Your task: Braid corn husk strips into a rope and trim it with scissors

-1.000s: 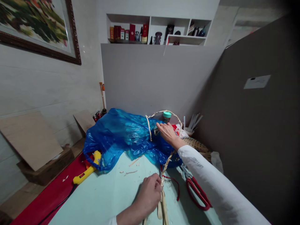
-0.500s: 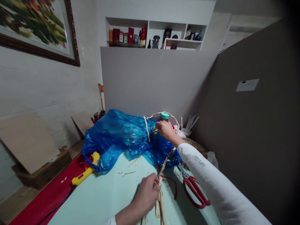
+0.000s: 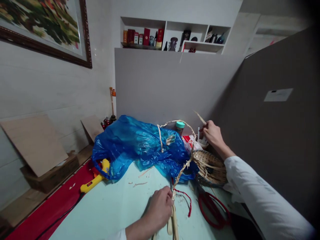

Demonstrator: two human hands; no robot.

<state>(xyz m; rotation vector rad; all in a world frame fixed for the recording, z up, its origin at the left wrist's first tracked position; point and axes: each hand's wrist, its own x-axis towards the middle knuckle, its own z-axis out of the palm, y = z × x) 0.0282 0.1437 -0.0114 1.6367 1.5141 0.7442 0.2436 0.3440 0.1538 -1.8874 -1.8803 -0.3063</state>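
Near the front of the table, my left hand pinches a pale braided straw cord. Loose flat strands hang below its fingers. From there the braid runs up and loops over a blue plastic bag. My right hand is raised at the right, closed on a thin pale straw strip that points up and left. Below that hand lies a woven basket with loose strands in it. Red-handled scissors and a short red cord lie right of my left hand.
A yellow glue gun with a black cable lies at the left. Behind the bag stand a jar with a green lid and a cup of white sticks. Grey partitions rise behind and to the right.
My right hand has moved from above the blue bag to the right and now holds up a pale strip. The basket has come into fuller view. My left hand keeps its pinch on the braid.
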